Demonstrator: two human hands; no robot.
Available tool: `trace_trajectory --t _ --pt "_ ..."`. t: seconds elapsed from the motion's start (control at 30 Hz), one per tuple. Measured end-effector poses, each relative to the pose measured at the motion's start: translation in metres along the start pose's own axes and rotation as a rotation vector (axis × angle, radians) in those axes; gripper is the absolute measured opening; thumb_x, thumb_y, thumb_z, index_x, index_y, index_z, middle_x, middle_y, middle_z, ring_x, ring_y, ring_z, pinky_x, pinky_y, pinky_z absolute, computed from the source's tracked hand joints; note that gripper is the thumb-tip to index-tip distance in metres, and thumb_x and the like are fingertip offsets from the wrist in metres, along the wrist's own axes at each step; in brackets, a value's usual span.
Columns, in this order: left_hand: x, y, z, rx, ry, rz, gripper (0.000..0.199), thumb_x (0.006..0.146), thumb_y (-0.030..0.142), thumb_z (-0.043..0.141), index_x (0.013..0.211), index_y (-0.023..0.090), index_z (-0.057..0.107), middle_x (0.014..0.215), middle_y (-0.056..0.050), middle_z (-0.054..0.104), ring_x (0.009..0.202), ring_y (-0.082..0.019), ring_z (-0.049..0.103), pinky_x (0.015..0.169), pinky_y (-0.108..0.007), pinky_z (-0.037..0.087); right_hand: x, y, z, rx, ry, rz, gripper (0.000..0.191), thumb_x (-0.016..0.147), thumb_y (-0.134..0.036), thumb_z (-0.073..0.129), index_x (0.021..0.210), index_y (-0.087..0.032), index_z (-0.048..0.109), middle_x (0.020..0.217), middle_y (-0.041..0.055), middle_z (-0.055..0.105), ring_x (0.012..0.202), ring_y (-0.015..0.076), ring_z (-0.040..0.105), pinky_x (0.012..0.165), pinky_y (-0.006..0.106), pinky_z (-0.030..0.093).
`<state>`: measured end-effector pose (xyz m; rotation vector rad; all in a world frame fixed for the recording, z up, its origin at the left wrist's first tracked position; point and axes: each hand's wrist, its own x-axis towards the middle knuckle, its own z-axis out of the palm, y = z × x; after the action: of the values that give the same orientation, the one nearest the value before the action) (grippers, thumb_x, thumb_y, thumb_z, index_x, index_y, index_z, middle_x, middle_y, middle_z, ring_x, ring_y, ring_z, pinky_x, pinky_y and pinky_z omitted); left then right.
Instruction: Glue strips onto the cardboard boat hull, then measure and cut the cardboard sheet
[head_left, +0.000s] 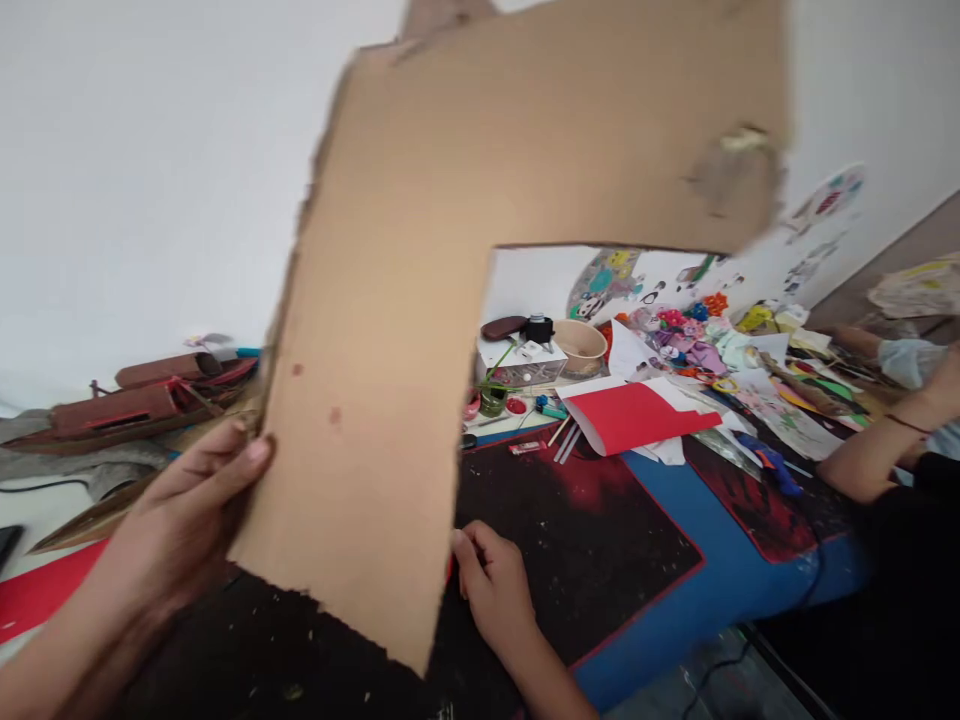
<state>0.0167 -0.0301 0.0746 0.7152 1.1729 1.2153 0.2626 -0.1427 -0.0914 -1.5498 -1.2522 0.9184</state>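
A large L-shaped piece of brown cardboard (375, 330) is raised in front of me, covering much of the view. Its edges are ragged, and a torn patch shows at the upper right. My left hand (187, 510) grips its left edge, with the thumb on the near face and some fingers hidden behind. Beside the lower right edge, my right hand (495, 580) is closed with curled fingers. A bit of red shows by its fingertips, but the cardboard hides what it holds. Below lies a black mat (570, 530) with a red border.
Brown model boats (150, 400) stand at the left. Behind the mat are paint jars (493, 402), a beige bowl (581, 345) and red paper (637, 418). A blue glue gun (776, 465) lies farther right, near another person's arm (892, 430). Colourful crafts (690, 335) line the wall.
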Motion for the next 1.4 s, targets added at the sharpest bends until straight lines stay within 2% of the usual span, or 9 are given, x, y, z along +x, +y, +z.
trace_trajectory --t 0.1,0.23,0.33,0.5,0.67,0.9,1.07,1.23,1.4 --pt "-0.004 0.006 -0.011 -0.009 0.179 -0.032 0.081 0.014 0.034 0.106 0.089 0.025 0.074 0.100 -0.004 0.085 0.078 -0.028 0.079 0.050 -0.026 0.064 0.002 -0.010 -0.002 0.082 -0.016 0.054 0.058 0.106 -0.068 0.053 0.084 -0.017 0.071 0.051 -0.0051 0.053 0.046 0.0123 0.052 0.051 0.025 0.039" --pt "-0.008 0.007 -0.021 -0.002 0.249 -0.066 0.078 0.010 0.021 0.099 0.083 0.025 0.073 0.101 -0.003 0.085 0.078 -0.030 0.079 0.045 -0.026 0.062 0.011 -0.022 -0.001 0.256 -0.090 0.133 0.065 0.094 -0.082 0.059 0.083 -0.019 0.068 0.048 -0.0068 0.052 0.041 0.0105 0.046 0.046 0.023 0.035" --pt "-0.007 0.003 -0.032 0.005 0.241 -0.018 0.079 0.009 0.029 0.104 0.077 0.024 0.065 0.091 -0.001 0.083 0.072 -0.026 0.077 0.042 -0.022 0.057 0.019 -0.031 0.002 0.375 -0.180 0.170 0.067 0.088 -0.085 0.063 0.086 -0.019 0.067 0.047 -0.0072 0.053 0.037 0.0097 0.043 0.040 0.021 0.032" --pt "0.006 -0.013 -0.056 -0.021 0.120 0.132 0.080 0.024 0.053 0.109 0.080 0.023 0.061 0.068 0.006 0.072 0.056 -0.013 0.065 0.049 -0.017 0.053 0.035 -0.047 0.016 0.441 -0.228 0.125 0.070 0.089 -0.086 0.061 0.093 -0.016 0.070 0.051 -0.0042 0.059 0.036 0.0098 0.048 0.036 0.019 0.032" --pt "0.019 -0.035 -0.080 0.044 0.006 0.236 0.059 0.061 0.060 0.100 0.087 0.024 0.062 0.076 0.004 0.071 0.067 -0.016 0.066 0.065 -0.022 0.057 0.054 -0.063 0.028 0.478 -0.256 0.041 0.070 0.091 -0.085 0.060 0.094 -0.016 0.070 0.056 -0.0019 0.062 0.037 0.0102 0.054 0.036 0.018 0.033" --pt "0.013 -0.048 -0.091 0.102 0.083 0.374 0.050 0.070 0.064 0.093 0.084 0.025 0.065 0.077 0.002 0.067 0.075 -0.019 0.061 0.068 -0.024 0.051 0.066 -0.091 0.042 0.445 -0.303 -0.066 0.065 0.094 -0.083 0.058 0.090 -0.019 0.067 0.055 -0.0033 0.056 0.040 0.0121 0.048 0.039 0.022 0.035" --pt "0.012 -0.051 -0.091 0.132 0.187 0.479 0.048 0.074 0.066 0.090 0.082 0.025 0.065 0.075 0.002 0.063 0.073 -0.019 0.056 0.067 -0.025 0.049 0.073 -0.100 0.062 0.306 -0.185 -0.154 0.068 0.093 -0.084 0.056 0.068 -0.021 0.058 0.068 0.0021 0.059 0.066 0.0192 0.054 0.061 0.029 0.048" --pt "0.016 -0.055 -0.094 0.100 0.151 0.430 0.043 0.079 0.059 0.089 0.087 0.026 0.062 0.081 0.002 0.067 0.078 -0.020 0.063 0.069 -0.025 0.053 0.090 -0.098 0.078 0.239 -0.075 -0.148 0.070 0.092 -0.087 0.052 0.067 -0.021 0.055 0.070 0.0028 0.056 0.072 0.0215 0.054 0.069 0.032 0.048" --pt "0.014 -0.054 -0.093 0.042 0.010 0.139 0.058 0.072 0.059 0.093 0.110 0.022 0.071 0.102 -0.009 0.082 0.086 -0.030 0.077 0.072 -0.037 0.062 0.097 -0.092 0.081 0.219 -0.058 -0.152 0.070 0.092 -0.086 0.052 0.066 -0.021 0.053 0.070 0.0033 0.055 0.073 0.0220 0.053 0.068 0.032 0.047"
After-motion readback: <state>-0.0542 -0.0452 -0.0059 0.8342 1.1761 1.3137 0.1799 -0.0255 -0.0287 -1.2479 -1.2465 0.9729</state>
